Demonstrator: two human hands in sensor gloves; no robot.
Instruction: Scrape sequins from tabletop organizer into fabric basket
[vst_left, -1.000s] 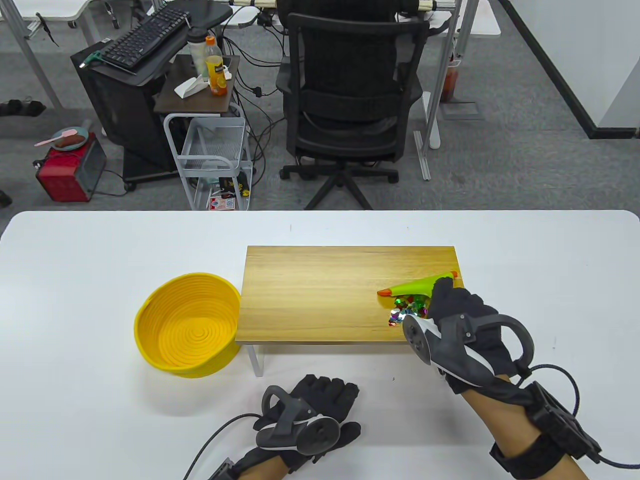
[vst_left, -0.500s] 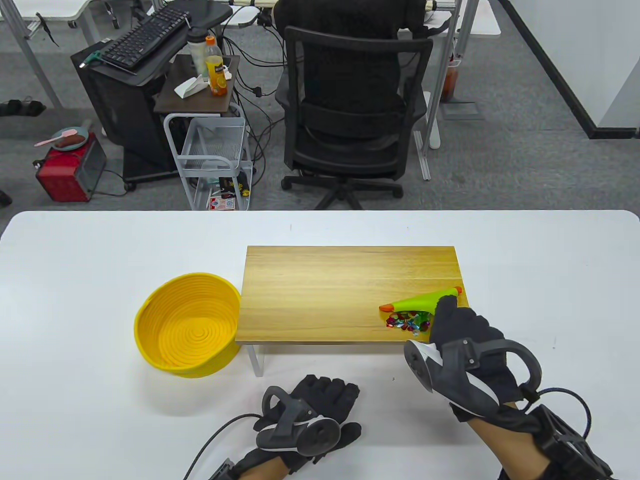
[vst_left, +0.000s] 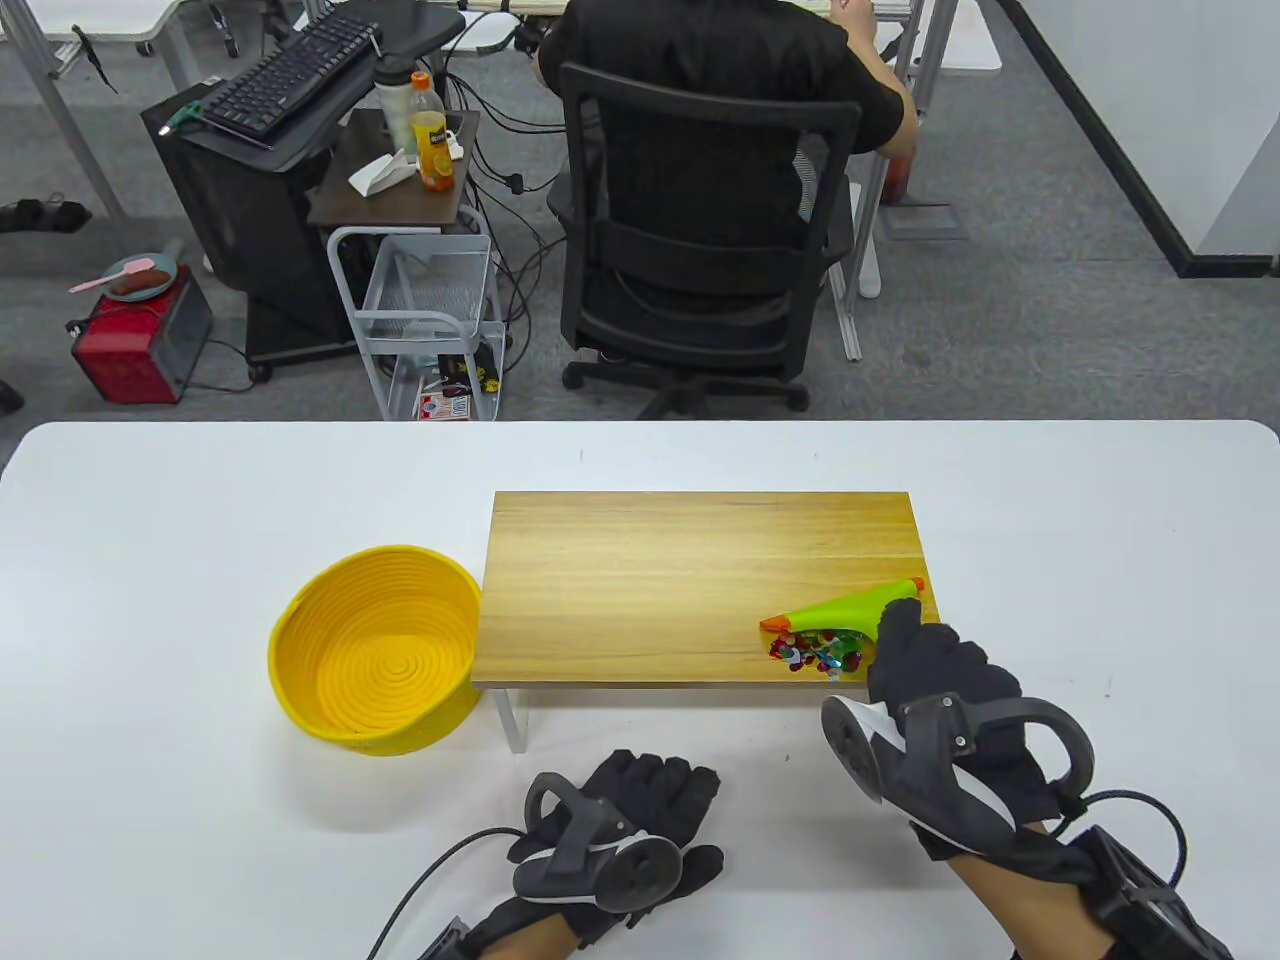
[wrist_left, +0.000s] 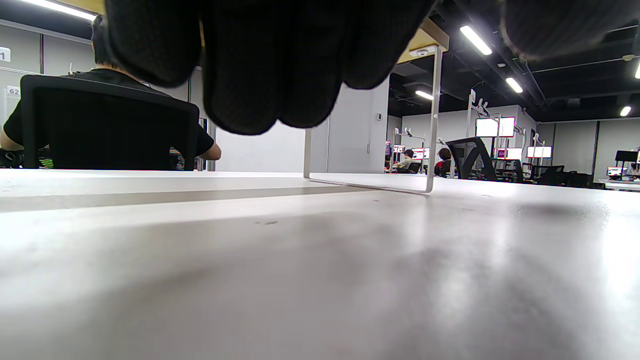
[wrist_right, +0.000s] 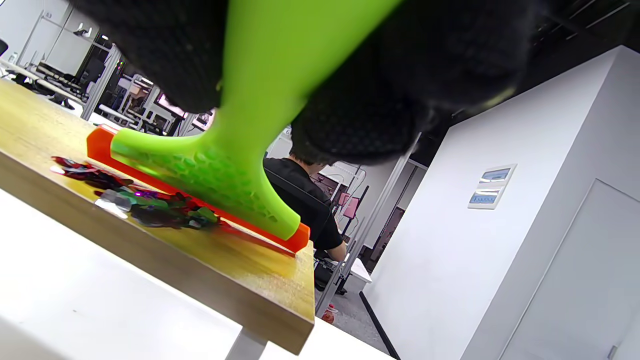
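Observation:
A wooden tabletop organizer (vst_left: 650, 590) stands on the white table. A pile of coloured sequins (vst_left: 815, 650) lies near its front right corner, close to the front edge. My right hand (vst_left: 935, 680) grips a green scraper (vst_left: 845, 608) with an orange blade, set just behind the sequins. In the right wrist view the scraper (wrist_right: 220, 170) stands on the wood with its blade against the sequins (wrist_right: 145, 202). A yellow fabric basket (vst_left: 375, 650) sits left of the organizer. My left hand (vst_left: 630, 810) rests flat on the table, holding nothing.
The organizer's metal leg (vst_left: 512, 718) stands in front of my left hand, also in the left wrist view (wrist_left: 432, 120). Beyond the table's far edge a person sits in a black office chair (vst_left: 700, 220), with a wire cart (vst_left: 430, 320) beside it.
My right hand has pulled the scraper toward the organizer's front edge, dragging the sequins with it. The left hand has not moved. The office chair behind has shifted and a seated person has come into view.

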